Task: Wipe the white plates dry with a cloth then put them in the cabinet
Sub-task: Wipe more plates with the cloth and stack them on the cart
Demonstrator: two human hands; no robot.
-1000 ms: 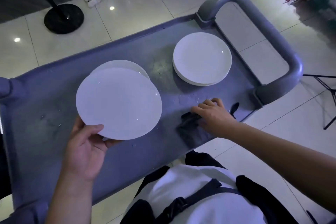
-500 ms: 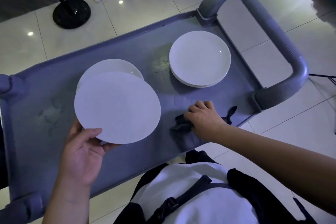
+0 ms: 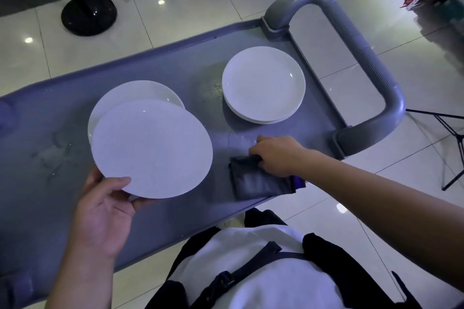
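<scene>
Head view looks down on a long grey plastic cart top (image 3: 75,158) w/ a raised rim, and that cart is the ref for everything below. Left hand (image 3: 105,211) grips a round white ceramic plate (image 3: 150,148) by its near edge, thumb on top and fingers curled under, holding it up above the cart's left-middle. Directly under and behind it, a second round white plate (image 3: 120,94) lies on the cart surface, only its far arc visible. Toward the cart's handle end sits a short stack of white round plates (image 3: 263,83), at least two by the rims; exact count can't be told. Right hand (image 3: 276,155) is curled onto a dark folded cloth (image 3: 253,180) at the cart's near edge, fingers pinching its far corner; cloth looks flat on the surface, not yet lifted. Wet marks and droplets show on the cart btwn the cloth and the stack. Progress, as a judgement: early stage. One plate is picked up, cloth is being grabbed, no wiping contact yet since cloth and held plate are apart. Can't tell which plates, if any, are already dry. No cabinet in frame, so nothing seen stored. Left to do: wipe the held plate, repeat for the rest, then carry all to the cabinet.
</scene>
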